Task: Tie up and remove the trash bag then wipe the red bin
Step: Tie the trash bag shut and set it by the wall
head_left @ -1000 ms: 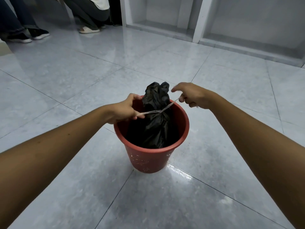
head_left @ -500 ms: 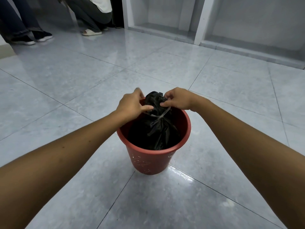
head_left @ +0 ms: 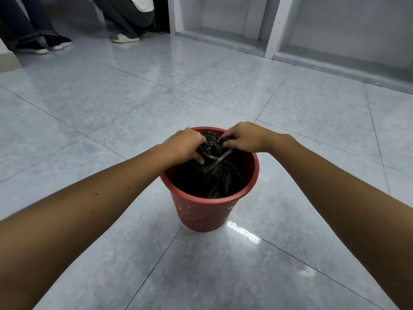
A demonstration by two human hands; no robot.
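Tiled floor; black bag inside red bin

Bag is sat in bin, which is stood on floor. Tie is looped round bag neck, btwn left hand & right hand. Shoes are seen far behind, left.

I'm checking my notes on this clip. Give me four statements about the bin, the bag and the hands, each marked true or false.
1. The black trash bag sits inside the red bin. True.
2. The left hand lies flat on the floor. False: it grips at the bag's gathered neck.
3. A pale strip runs round the bag's neck. True.
4. The right hand holds a cloth. False: it pinches the bag's top.
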